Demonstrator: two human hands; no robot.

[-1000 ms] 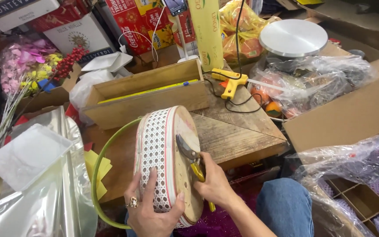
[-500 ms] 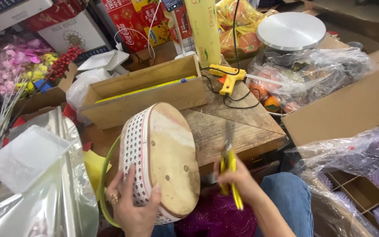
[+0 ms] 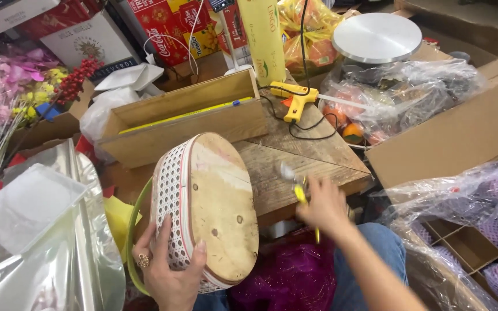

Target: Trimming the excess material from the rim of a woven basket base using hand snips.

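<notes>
A white woven basket (image 3: 203, 207) with an oval wooden base and a green handle lies tipped on its side, its base toward me. My left hand (image 3: 168, 270), wearing a ring, grips its lower rim from below. My right hand (image 3: 324, 207) is blurred with motion over the front edge of the wooden table (image 3: 312, 155) and holds yellow-handled scissors (image 3: 298, 187), their tip pointing up and left. The scissors are clear of the basket.
A long wooden tray (image 3: 185, 121) lies behind the basket. A yellow glue gun (image 3: 292, 98) rests on the table with its cord. Cellophane sheets (image 3: 59, 230) sit at left, artificial flowers (image 3: 18, 86) at far left, cardboard boxes (image 3: 451, 138) and bagged fruit at right.
My right hand has pulled the scissors away from the basket and swung them right and up over the table edge. The basket has turned so that its wooden base faces me more fully.
</notes>
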